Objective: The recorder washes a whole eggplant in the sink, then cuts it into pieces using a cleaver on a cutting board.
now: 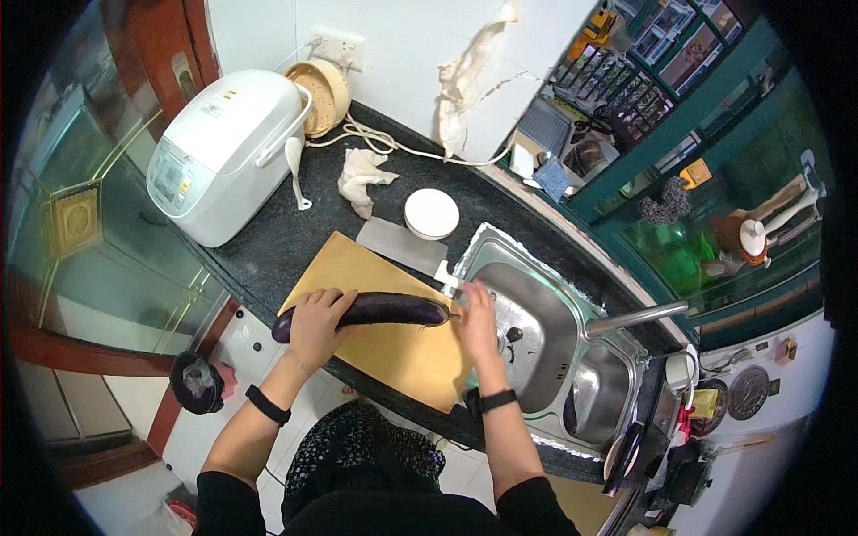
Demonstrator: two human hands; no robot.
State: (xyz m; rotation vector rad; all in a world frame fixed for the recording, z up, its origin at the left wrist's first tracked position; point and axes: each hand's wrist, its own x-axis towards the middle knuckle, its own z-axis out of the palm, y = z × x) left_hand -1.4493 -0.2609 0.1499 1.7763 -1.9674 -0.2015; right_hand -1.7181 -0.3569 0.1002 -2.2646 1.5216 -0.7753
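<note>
A long, dark purple eggplant (395,309) lies across a yellow-brown cutting board (402,362), its stem end pointing right. My left hand (318,321) wraps over its thick end, which reaches past the board's left edge. At the stem is my right hand (477,321), fingers stretched forward; whether it pinches the stem I cannot tell. Close to those fingertips, a white T-shaped handle or tool (448,275) shows beside the sink rim; the fingers partly hide it. Beyond the board rests a flat grey blade (402,246), like a cleaver's.
A steel double sink (536,335) with dark scraps adjoins the board on the right, under a faucet (637,318). A white bowl (432,213), a crumpled cloth (362,177) and a rice cooker (224,154) stand behind on the black counter. A bin (196,383) is on the floor.
</note>
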